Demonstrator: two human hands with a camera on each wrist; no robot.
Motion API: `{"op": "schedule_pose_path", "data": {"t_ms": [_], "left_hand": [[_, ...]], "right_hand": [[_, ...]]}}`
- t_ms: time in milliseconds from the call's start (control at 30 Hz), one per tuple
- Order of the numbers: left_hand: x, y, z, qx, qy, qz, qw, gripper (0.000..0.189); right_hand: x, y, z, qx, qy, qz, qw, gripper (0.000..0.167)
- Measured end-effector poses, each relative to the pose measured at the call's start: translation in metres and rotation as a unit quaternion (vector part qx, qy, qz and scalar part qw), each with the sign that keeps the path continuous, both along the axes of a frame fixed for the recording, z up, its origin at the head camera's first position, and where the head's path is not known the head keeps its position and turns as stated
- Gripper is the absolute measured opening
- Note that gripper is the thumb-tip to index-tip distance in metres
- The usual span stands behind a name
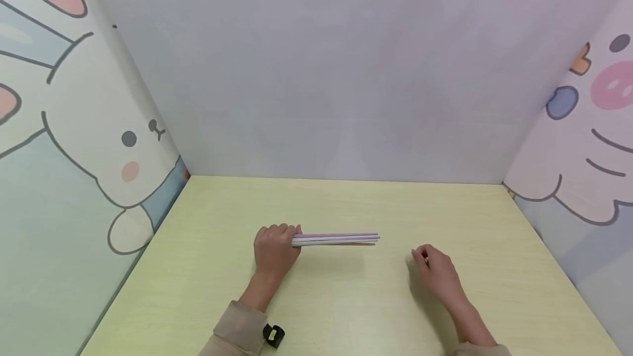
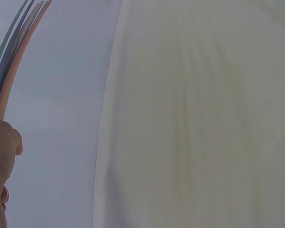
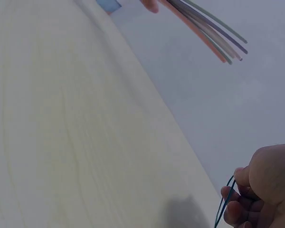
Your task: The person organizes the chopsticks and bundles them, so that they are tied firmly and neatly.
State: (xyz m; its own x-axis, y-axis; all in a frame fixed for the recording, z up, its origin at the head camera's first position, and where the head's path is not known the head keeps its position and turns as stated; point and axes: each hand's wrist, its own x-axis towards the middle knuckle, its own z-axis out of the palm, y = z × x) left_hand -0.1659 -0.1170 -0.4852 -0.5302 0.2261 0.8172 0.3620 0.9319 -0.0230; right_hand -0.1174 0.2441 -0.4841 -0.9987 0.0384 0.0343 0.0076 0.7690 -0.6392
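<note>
Holding a bundle of thin sticks (image 1: 341,238) above the tabletop (image 1: 346,301), well inside the edges met by the back wall (image 1: 316,81) and the printed side walls (image 1: 54,207), and pointing the free ends across an open gap toward the right hand (image 1: 439,273). Curling the fingers of the left hand (image 1: 276,249) fully round the other end. Pinching a thin blue-green band (image 3: 226,202) between right thumb and bent fingers.

The left hand (image 1: 276,247) grips, well apart from the pinching right hand (image 1: 437,271).
</note>
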Motion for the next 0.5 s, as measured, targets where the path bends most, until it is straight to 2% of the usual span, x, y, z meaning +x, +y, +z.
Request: {"op": "schedule_pose_path", "data": {"t_ms": [233, 367, 500], "left_hand": [[-0.002, 0.0, -0.001, -0.002, 0.003, 0.003, 1.0, 0.024], [-0.002, 0.0, -0.002, -0.002, 0.005, 0.004, 1.0, 0.025], [-0.003, 0.0, -0.002, 0.0, 0.004, 0.001, 1.0, 0.024]], "right_hand": [[-0.004, -0.003, 0.008, -0.102, 0.016, -0.016, 0.9946, 0.022], [-0.006, -0.007, 0.013, -0.17, -0.002, -0.024, 0.9852, 0.026], [-0.009, -0.013, 0.019, -0.234, -0.013, -0.027, 0.9717, 0.027]]}}
